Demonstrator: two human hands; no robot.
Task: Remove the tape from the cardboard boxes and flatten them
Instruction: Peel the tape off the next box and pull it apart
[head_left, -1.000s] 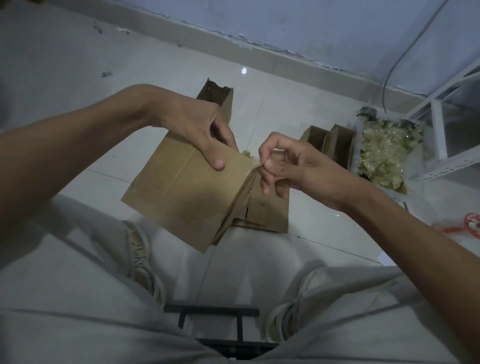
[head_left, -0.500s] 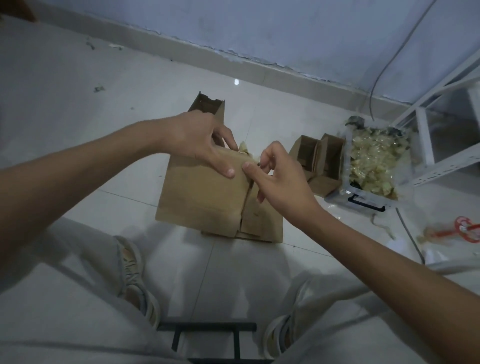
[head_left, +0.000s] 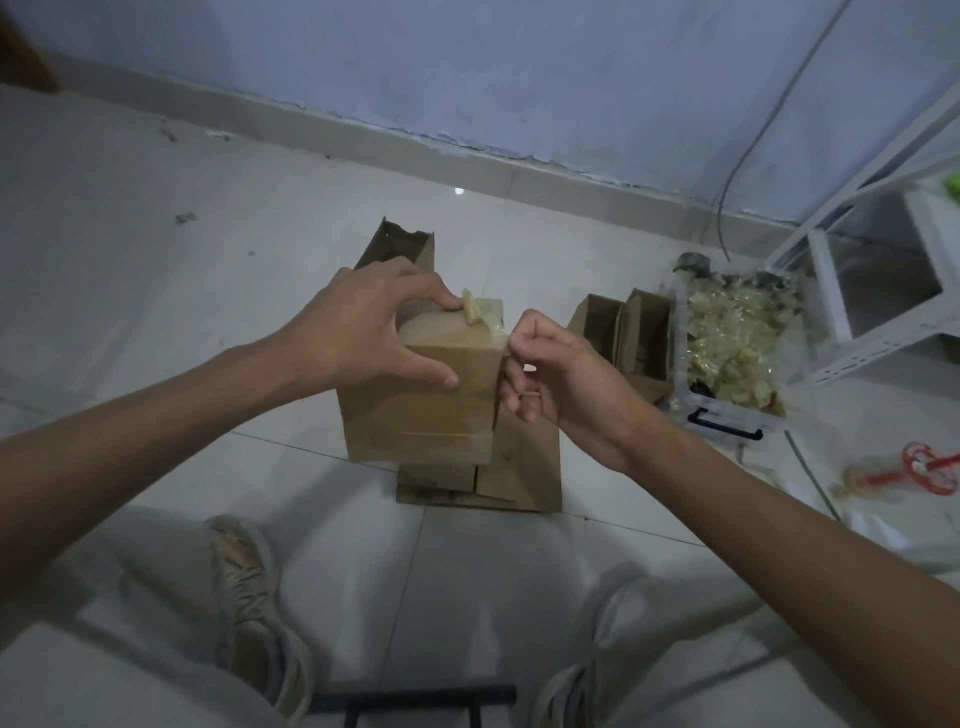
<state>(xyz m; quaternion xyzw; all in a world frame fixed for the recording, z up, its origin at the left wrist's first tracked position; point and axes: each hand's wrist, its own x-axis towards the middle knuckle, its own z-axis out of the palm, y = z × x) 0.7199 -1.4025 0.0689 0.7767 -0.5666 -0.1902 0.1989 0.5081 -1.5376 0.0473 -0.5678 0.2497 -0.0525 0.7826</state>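
Observation:
A brown cardboard box is held up in front of me over the floor. My left hand grips its top left, thumb across the near face and fingers over the top. A curl of pale tape sticks up from the box's top by my left fingertips. My right hand pinches at the box's upper right edge, where a strip of clear tape runs. A pile of flattened cardboard lies on the floor below the box.
More cardboard boxes stand behind and at the right. A clear plastic bin full of crumpled tape sits right, beside a white metal shelf. A red tape dispenser lies far right. My shoes and a black stool frame are below.
The box has been turned upright and raised, so its top now shows with a loose tape curl. My right hand has shifted to the box's upper right edge.

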